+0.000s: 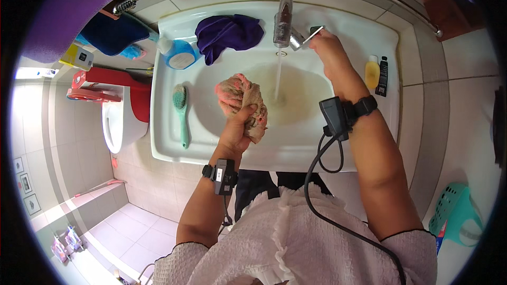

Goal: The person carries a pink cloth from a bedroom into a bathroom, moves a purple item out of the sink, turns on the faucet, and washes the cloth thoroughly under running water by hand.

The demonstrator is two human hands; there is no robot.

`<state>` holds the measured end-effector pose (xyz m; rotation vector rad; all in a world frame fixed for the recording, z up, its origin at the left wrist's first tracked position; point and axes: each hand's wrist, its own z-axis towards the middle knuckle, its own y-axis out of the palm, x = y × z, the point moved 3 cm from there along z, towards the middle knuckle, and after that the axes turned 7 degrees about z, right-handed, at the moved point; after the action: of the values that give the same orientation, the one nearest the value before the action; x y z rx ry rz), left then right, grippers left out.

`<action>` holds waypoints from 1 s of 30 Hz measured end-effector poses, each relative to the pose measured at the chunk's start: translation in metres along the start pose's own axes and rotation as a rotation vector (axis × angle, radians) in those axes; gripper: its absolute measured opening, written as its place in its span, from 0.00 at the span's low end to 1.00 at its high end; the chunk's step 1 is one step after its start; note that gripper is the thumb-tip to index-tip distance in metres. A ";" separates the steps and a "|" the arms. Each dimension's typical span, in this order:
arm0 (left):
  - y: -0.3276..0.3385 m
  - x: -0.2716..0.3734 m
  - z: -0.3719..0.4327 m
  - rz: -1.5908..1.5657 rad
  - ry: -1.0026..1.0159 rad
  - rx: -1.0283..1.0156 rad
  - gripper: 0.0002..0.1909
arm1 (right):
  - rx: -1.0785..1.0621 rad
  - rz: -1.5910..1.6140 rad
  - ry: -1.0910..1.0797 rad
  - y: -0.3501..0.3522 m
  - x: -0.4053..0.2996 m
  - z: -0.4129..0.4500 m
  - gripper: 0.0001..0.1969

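My left hand point(235, 132) grips a bunched pink cloth point(233, 91) with brownish stains, holding it over the left part of the white sink point(170, 138). At the back of the sink, the fingers of my right hand point(330, 49) are on the flat lever point(314, 37) of the chrome faucet point(283, 25); some of those fingers are hidden. A thin stream of water point(278, 71) runs from the spout into cloudy, yellowish water point(301, 103) in the basin. The cloth is to the left of the stream, apart from it.
A dark purple cloth point(227, 33) and a blue pump bottle point(180, 55) sit along the sink's back left. A green brush point(181, 114) lies at left; a yellow bottle point(371, 72) and black tube point(382, 77) are at right. A cable point(311, 190) hangs from my right wrist device.
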<state>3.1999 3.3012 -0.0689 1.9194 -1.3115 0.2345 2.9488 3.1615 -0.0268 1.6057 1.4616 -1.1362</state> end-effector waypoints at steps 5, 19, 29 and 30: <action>0.022 0.011 -0.009 0.045 0.106 -0.036 0.26 | -0.117 -0.121 -0.017 -0.007 -0.003 -0.013 0.22; 0.048 0.028 -0.038 0.818 0.682 -0.017 0.39 | -0.612 0.608 0.157 0.074 0.035 -0.135 0.32; 0.036 0.080 -0.045 0.201 0.517 -0.488 0.54 | -0.897 0.905 0.746 0.101 0.007 -0.189 0.07; 0.038 0.082 -0.046 0.152 0.475 -0.542 0.50 | -0.934 0.859 0.762 0.104 0.006 -0.193 0.08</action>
<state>3.2168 3.2690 0.0254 1.2165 -1.0588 0.3457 3.0823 3.3241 0.0354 1.6578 1.1577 0.6397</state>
